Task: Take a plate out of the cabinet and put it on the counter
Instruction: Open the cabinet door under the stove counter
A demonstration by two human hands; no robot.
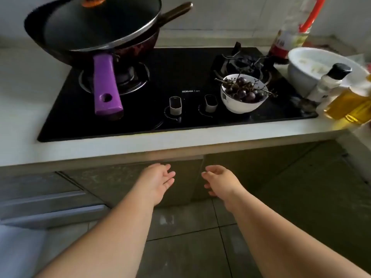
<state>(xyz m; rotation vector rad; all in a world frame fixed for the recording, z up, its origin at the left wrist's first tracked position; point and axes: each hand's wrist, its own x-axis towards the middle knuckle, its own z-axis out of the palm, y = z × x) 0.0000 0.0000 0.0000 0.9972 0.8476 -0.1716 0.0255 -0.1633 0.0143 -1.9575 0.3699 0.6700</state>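
Observation:
Below the white counter [140, 145] are two closed grey-green cabinet doors, the left door [112, 181] and the right door [261, 173], meeting at a seam in the middle. My left hand [158, 180] reaches toward the left door near the seam, fingers apart and holding nothing. My right hand [220, 180] is stretched out just right of the seam, fingers loosely curled and apart, also holding nothing. Whether either hand touches a door is unclear. No plate is visible.
On the counter sits a black gas hob [160, 81] with a lidded wok [96, 29], a purple-handled pan [106, 87] and a white bowl of grapes [244, 93]. A white basin [313, 65], bottles [329, 81] and oil [353, 101] crowd the right end. Drawers [40, 197] lie lower left.

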